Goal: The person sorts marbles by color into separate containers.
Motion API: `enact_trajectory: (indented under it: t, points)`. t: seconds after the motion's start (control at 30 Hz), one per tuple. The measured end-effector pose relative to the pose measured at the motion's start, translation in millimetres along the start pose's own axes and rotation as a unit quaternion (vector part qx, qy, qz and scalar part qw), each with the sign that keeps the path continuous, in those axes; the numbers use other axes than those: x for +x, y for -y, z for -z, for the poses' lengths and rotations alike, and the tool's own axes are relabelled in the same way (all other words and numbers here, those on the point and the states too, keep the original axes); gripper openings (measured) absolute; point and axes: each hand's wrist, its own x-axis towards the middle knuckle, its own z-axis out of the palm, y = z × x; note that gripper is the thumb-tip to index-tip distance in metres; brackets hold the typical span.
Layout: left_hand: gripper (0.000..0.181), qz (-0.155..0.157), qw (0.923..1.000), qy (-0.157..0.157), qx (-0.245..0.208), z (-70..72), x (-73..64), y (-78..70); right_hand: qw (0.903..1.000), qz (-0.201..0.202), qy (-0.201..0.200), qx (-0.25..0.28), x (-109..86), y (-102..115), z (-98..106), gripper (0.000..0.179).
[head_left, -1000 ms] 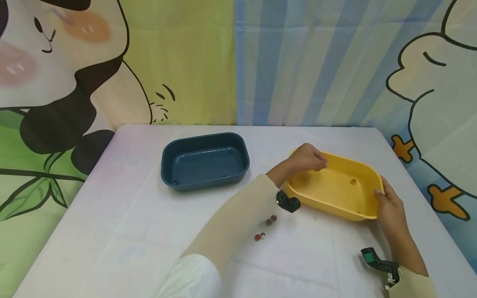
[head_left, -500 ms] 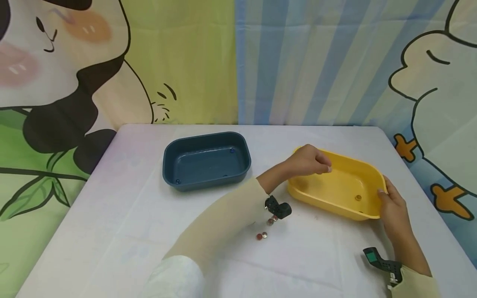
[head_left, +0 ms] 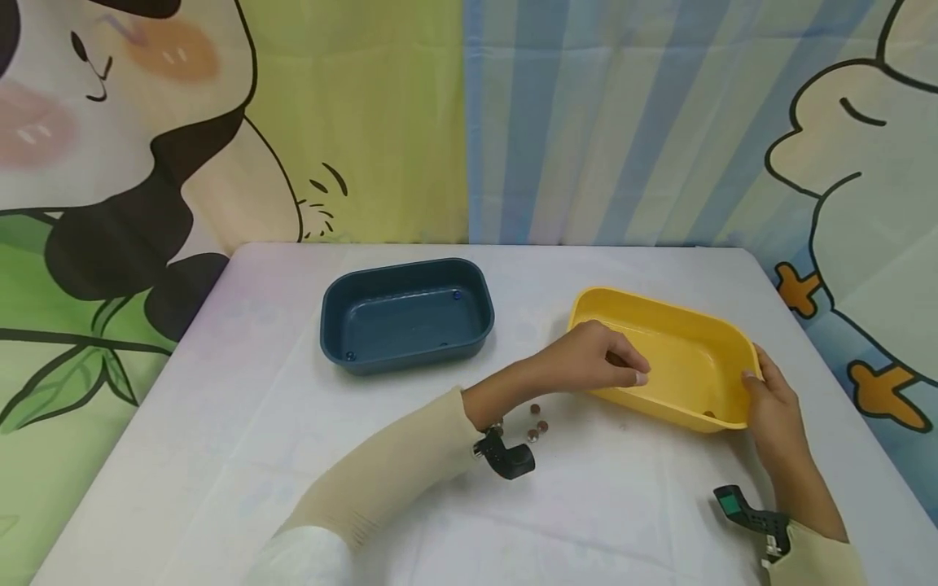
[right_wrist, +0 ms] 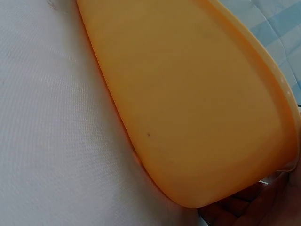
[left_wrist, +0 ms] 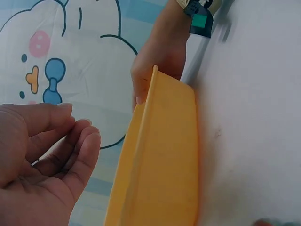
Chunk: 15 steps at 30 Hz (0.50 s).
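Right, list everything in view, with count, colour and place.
Blue bin: one, dark blue, left part of the table
Blue beads: at least three, dark blue, inside the blue bin
Yellow bin: one, yellow, right part of the table
Small bead: at least one, brownish, yellow bin's near right corner
Loose beads: at least four, mostly reddish, on the cloth by the left wrist
Tablecloth: one, white, under both bins
Backdrop: multicoloured cartoon print, behind the table
Wrist devices: two, black, one per wrist
Sleeves: two, beige, on the forearms
Left hand: one, by the yellow bin's near rim
Right hand: one, gripping the yellow bin's right end
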Motion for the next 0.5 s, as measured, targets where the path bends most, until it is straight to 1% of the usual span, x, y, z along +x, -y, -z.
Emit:
enact_trajectory:
  t: [0.2,0.4,0.5]
  points:
    - [0.018,0.006,1.0,-0.004,-0.006,-5.3,-19.7,12.9,1.0,-0.008,-0.001,0.0,-0.5,-2.1,0.8,0.057]
    - [0.017,0.01,0.9999,0.006,-0.004,-8.2,-34.3,19.2,1.0,-0.007,0.001,0.005,-0.6,-3.4,-0.4,0.056]
    - [0.017,0.017,0.9998,0.004,-0.005,-8.1,-40.8,23.8,1.0,-0.009,-0.002,0.001,-0.9,-3.3,0.4,0.056]
